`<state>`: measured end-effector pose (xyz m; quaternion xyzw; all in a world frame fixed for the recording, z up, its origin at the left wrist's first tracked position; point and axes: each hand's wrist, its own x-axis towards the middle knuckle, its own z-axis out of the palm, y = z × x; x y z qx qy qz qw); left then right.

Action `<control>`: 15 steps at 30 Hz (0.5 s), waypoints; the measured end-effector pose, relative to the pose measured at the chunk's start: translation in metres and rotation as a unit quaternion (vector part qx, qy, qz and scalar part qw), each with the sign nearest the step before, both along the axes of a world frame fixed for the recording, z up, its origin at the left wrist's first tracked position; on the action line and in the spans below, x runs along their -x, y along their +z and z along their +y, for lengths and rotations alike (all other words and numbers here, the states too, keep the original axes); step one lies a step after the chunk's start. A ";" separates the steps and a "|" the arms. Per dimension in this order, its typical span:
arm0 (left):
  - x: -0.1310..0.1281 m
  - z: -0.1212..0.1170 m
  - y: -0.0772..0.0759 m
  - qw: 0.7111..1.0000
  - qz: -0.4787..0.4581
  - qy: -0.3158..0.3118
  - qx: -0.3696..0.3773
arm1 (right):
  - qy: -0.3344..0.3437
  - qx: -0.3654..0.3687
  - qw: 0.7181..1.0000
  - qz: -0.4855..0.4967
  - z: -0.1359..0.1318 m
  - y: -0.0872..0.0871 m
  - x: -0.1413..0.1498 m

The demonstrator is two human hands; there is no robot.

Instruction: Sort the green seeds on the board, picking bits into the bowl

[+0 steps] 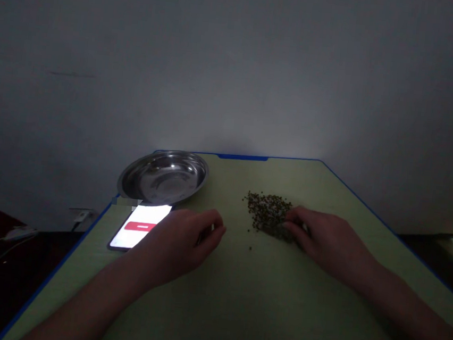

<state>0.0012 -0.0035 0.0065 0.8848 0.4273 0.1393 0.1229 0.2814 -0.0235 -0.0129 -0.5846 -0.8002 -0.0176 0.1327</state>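
A pile of small dark green beans [267, 209], mixed with whitish grains, lies on the pale green table [221, 303]. My right hand [319, 231] reaches the pile's right edge, thumb and fingertips pinched together; whatever is between them is too small to make out. Left of the pile, my left hand [190, 236] hovers over the table with its fingers curled and thumb against the index finger. Its fingertips hide anything they may hold. Part of a lit phone [134, 236] is covered by that hand. Behind the phone stands a shiny metal basin [165, 177].
Blue edging [243, 157] runs around the table, which stands against a grey wall [236, 64]. A plug [81, 216] sits in a wall socket at the left, with white cables [3, 239] near the floor. One stray bean [250, 248] lies in front of the pile.
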 end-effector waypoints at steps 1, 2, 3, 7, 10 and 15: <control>0.000 0.000 0.000 1.000 0.001 -0.001 -0.003 | -0.001 -0.001 1.000 0.001 0.003 0.002 -0.003; 0.000 0.000 -0.001 1.000 0.002 -0.002 -0.004 | -0.002 -0.001 1.000 0.004 0.005 0.004 -0.006; 0.000 0.000 -0.001 1.000 0.003 -0.003 -0.005 | -0.003 -0.003 1.000 0.009 0.007 0.006 -0.008; 0.000 0.000 -0.001 1.000 0.004 -0.003 0.001 | -0.017 -0.028 0.999 0.028 0.014 0.012 -0.017; -0.001 0.000 0.000 1.000 0.001 0.003 0.009 | -0.018 -0.033 0.999 0.022 0.015 0.008 -0.016; -0.001 0.000 0.000 1.000 -0.008 -0.003 0.011 | 0.017 -0.002 1.000 0.020 0.004 0.003 -0.001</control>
